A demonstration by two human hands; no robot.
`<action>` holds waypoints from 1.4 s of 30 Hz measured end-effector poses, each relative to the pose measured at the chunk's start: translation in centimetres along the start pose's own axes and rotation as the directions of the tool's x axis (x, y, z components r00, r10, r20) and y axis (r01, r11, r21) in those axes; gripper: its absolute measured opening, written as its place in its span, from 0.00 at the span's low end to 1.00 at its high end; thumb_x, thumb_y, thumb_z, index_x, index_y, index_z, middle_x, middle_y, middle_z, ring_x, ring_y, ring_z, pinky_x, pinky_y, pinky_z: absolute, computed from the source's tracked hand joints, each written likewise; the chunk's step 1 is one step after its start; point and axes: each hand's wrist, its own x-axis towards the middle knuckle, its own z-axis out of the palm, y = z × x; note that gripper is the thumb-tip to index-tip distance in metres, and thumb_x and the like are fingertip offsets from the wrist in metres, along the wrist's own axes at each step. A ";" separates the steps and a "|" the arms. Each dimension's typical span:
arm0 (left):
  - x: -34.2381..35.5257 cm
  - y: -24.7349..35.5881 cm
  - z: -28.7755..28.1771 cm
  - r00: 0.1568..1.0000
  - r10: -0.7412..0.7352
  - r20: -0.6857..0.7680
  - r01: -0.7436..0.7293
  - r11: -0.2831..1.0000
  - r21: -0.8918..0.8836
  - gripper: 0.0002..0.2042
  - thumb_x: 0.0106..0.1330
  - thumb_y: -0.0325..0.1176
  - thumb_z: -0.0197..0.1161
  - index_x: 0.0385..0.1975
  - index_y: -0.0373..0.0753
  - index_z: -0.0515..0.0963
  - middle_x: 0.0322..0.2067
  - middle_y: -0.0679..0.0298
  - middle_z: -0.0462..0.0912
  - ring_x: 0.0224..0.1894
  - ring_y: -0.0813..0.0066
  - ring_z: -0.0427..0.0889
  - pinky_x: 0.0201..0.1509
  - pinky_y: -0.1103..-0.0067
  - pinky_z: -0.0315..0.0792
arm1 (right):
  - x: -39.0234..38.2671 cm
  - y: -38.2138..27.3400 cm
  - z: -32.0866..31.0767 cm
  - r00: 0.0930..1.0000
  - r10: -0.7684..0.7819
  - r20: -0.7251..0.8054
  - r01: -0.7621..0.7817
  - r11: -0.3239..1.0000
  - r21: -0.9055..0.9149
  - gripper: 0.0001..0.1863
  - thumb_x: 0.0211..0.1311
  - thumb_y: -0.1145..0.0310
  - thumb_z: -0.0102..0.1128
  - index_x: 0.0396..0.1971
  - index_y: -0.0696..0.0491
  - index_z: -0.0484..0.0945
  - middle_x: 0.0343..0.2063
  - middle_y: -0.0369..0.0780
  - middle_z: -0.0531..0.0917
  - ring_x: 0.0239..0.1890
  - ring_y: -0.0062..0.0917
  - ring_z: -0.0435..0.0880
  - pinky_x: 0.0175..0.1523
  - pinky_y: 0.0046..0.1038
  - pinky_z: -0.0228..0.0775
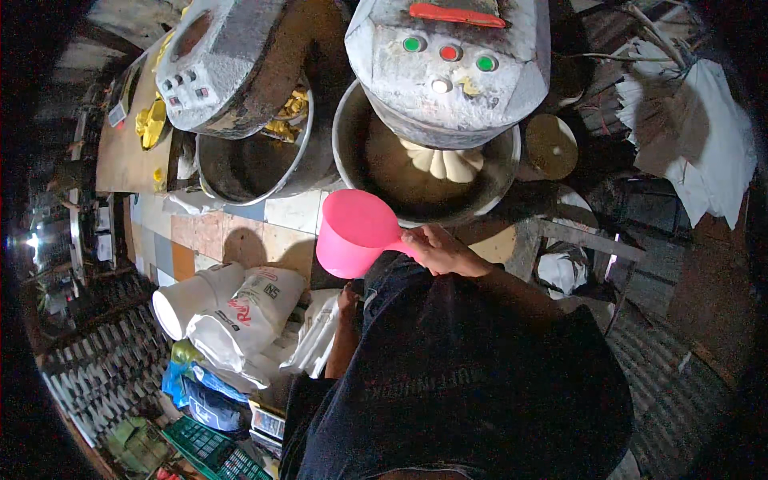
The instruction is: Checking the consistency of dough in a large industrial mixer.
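My right hand (442, 250) is closed round the handle of a pink plastic dipper (350, 248), held in front of my body. The dipper's round mouth faces up; I cannot make out any contents. Just beyond it stands a large metal mixing bowl (342, 156) under a worn grey mixer head (448, 88). A pale, lobed mass (444, 162), like dough, shows in that bowl below the mixer head. My left hand (349, 296) hangs low beside my body, close to white plastic packaging (316, 332). Its fingers are dark and partly hidden.
A second mixer (228, 68) and metal bowl (200, 172) stand at the left, beside a wooden table (132, 164). White sacks (256, 312) and a white bucket (172, 314) are on the left. A green crate (204, 444) lies lower left. White sheets (692, 136) hang at the right.
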 end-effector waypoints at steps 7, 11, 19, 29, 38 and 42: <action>-1.0 -3.3 -0.5 0.999 -0.036 -0.034 0.032 0.994 -0.104 0.20 0.55 0.35 0.62 0.48 0.36 0.72 0.26 0.64 0.78 0.24 0.71 0.76 0.28 0.74 0.72 | 0.2 -0.6 1.5 0.995 -0.090 -0.031 0.087 0.993 -0.080 0.24 0.67 0.53 0.38 0.23 0.57 0.73 0.09 0.34 0.71 0.08 0.17 0.69 0.16 0.26 0.62; 0.0 -1.7 -0.1 0.999 -0.029 -0.015 0.027 0.997 -0.072 0.20 0.55 0.36 0.62 0.47 0.36 0.72 0.26 0.64 0.78 0.24 0.71 0.76 0.28 0.74 0.72 | -0.3 -1.5 0.0 1.000 0.012 0.000 -0.012 1.000 0.004 0.23 0.68 0.54 0.38 0.23 0.57 0.73 0.09 0.35 0.71 0.08 0.17 0.70 0.16 0.26 0.62; -0.3 -2.7 0.2 0.999 -0.023 -0.038 0.020 0.997 -0.077 0.18 0.56 0.36 0.61 0.46 0.36 0.73 0.25 0.64 0.78 0.24 0.71 0.76 0.28 0.74 0.72 | 0.3 0.3 1.0 0.882 -0.466 -0.069 0.441 0.869 -0.225 0.21 0.67 0.55 0.38 0.30 0.56 0.75 0.10 0.34 0.71 0.08 0.18 0.69 0.17 0.26 0.63; -0.3 -2.3 0.1 0.999 0.003 -0.051 -0.006 0.998 -0.060 0.17 0.57 0.36 0.60 0.44 0.36 0.73 0.25 0.64 0.78 0.24 0.70 0.76 0.28 0.74 0.72 | 1.4 3.0 1.9 0.559 -0.814 -0.157 0.491 0.478 -0.728 0.17 0.68 0.58 0.40 0.35 0.54 0.77 0.11 0.38 0.71 0.14 0.28 0.72 0.23 0.32 0.62; -0.2 -2.1 0.2 0.998 0.029 -0.048 -0.030 0.999 -0.028 0.16 0.57 0.37 0.59 0.42 0.36 0.73 0.25 0.64 0.78 0.24 0.70 0.76 0.28 0.73 0.71 | 1.6 3.8 1.5 0.764 -0.643 -0.054 0.543 0.686 -0.485 0.14 0.65 0.61 0.49 0.41 0.55 0.74 0.22 0.47 0.72 0.22 0.39 0.72 0.27 0.37 0.62; -0.1 -2.0 0.5 0.998 0.040 -0.048 -0.041 0.999 -0.019 0.15 0.58 0.37 0.59 0.42 0.36 0.73 0.25 0.64 0.78 0.24 0.70 0.76 0.28 0.73 0.71 | 1.9 5.1 1.7 0.685 -0.728 -0.032 0.589 0.580 -0.563 0.17 0.63 0.68 0.50 0.52 0.52 0.70 0.26 0.44 0.71 0.26 0.35 0.71 0.29 0.34 0.62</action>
